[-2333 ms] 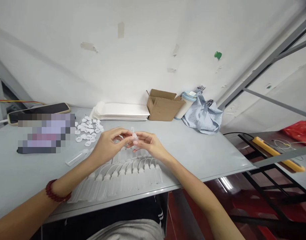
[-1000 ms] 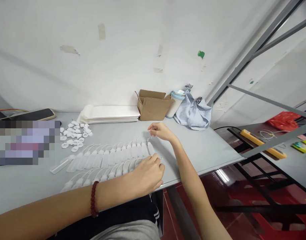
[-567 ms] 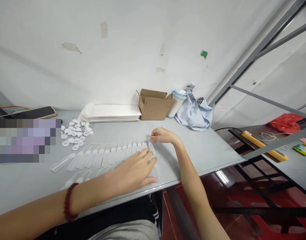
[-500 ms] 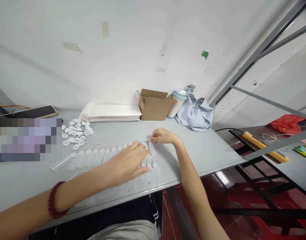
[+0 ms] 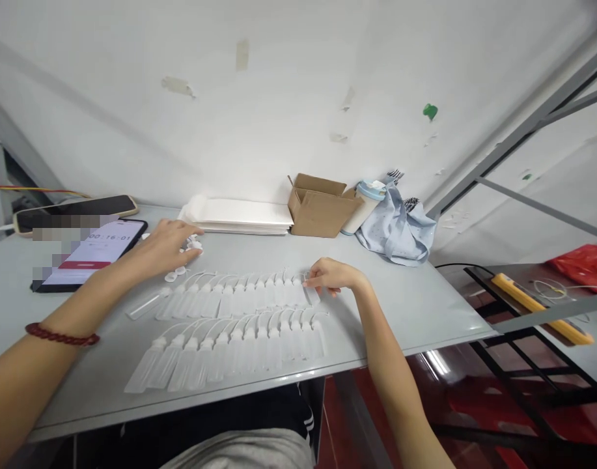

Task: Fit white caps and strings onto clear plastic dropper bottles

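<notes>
My left hand [image 5: 167,250] reaches over a small pile of white plastic caps [image 5: 193,246], thumb and fingers apart; part of the pile is hidden under it. My right hand [image 5: 333,276] is at the right end of the back row, its fingers closed at the top of the last translucent plastic bottle [image 5: 310,293]. Several more such bottles lie side by side in that back row [image 5: 249,294], with thin curved tubes at their necks. A front row of bottles [image 5: 220,357] lies nearer the table edge.
A lit phone [image 5: 96,251] and a dark phone [image 5: 76,213] lie at the left. Along the wall stand a white stack [image 5: 249,217], an open cardboard box [image 5: 320,212], a lidded cup [image 5: 364,203] and a light blue cloth [image 5: 398,228]. A metal frame [image 5: 537,133] rises at the right.
My left hand has moved from above the bottle rows leftward to the pile of caps, uncovering the rows. My right hand stays at the end bottle. The view has turned slightly left.
</notes>
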Tool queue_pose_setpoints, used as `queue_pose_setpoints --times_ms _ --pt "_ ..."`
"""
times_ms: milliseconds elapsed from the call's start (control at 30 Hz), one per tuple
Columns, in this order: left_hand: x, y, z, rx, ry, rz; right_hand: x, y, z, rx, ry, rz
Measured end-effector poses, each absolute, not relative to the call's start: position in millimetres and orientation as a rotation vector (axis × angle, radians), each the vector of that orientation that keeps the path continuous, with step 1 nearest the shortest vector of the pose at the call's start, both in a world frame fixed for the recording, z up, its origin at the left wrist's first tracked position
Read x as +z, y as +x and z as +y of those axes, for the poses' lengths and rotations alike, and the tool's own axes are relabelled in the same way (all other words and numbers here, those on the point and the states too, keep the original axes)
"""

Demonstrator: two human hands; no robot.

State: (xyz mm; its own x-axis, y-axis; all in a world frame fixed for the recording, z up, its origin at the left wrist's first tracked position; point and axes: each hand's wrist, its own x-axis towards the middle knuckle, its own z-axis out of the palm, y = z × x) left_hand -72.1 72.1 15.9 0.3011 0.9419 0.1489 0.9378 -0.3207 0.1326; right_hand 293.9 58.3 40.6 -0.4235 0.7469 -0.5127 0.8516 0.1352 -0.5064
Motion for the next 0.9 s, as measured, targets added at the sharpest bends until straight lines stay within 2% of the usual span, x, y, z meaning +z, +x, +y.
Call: queue_pose_setpoints --times_ms 167,467,700,900 --pt "16 -69 71 0.231 2.510 1.865 38 291 59 -1.138 1.644 2.324" --pt "29 -62 57 0.301 2.509 1.825 33 288 60 -1.186 1.935 2.733" --pt "38 -47 46 0.464 2.480 1.838 9 274 73 -0.681 2.095 3.034" --pt "33 -34 39 0.709 2.460 1.692 -9 269 79 -0.743 2.049 3.010"
